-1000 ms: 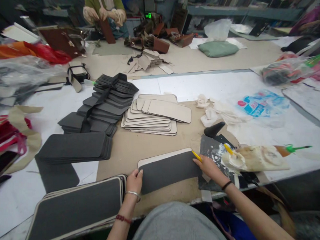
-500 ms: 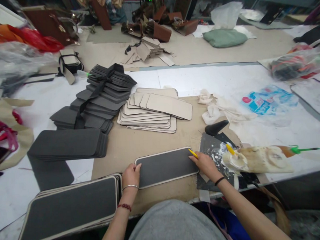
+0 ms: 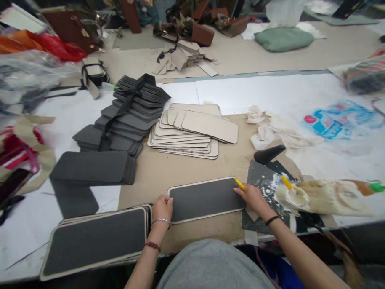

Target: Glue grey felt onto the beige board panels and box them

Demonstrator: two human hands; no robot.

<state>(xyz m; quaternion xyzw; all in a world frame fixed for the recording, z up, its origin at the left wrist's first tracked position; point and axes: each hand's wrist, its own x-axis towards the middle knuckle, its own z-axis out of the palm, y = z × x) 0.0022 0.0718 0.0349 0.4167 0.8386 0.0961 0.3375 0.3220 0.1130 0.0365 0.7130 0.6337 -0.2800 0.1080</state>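
Paper-covered counter (image 3: 250, 89), with a dark panel (image 3: 207, 201) lying near its front edge

The dark panel, thinly bordered in pale material, lies on a brown sheet (image 3: 143, 188). The left hand (image 3: 162, 208) touches its left end, fingers drawn together; whether they pinch the edge or only press it, I cannot tell. The right hand (image 3: 253, 196) grips a yellow pointed tool (image 3: 239, 184) and rests at the panel's right end. Just beside the left hand sits a stack of bordered panels (image 3: 97, 240); behind that come a pile of plain dark pieces (image 3: 89, 168) and a strapped fan of dark pieces (image 3: 128, 117). Pale boards (image 3: 186, 140) are heaped beyond the dark panel.

Likeliest trouble, as I judge it, is skew: should the dark layer be loose on its pale backing, uneven pressure from the two ends could leave the border lopsided. Smearing is another risk, since a spattered sheet (image 3: 259, 176) bearing white paste (image 3: 295, 196) lies just beside the right hand. The tool's point, so close to the dark face, might also scratch it.

Both hands cover parts of the panel's ends, its underside is out of sight, and whether the tool's tip touches the surface is unclear. The co-worker across the counter is cut off by the top edge, and the brown items (image 3: 201, 30) over there are blurred.
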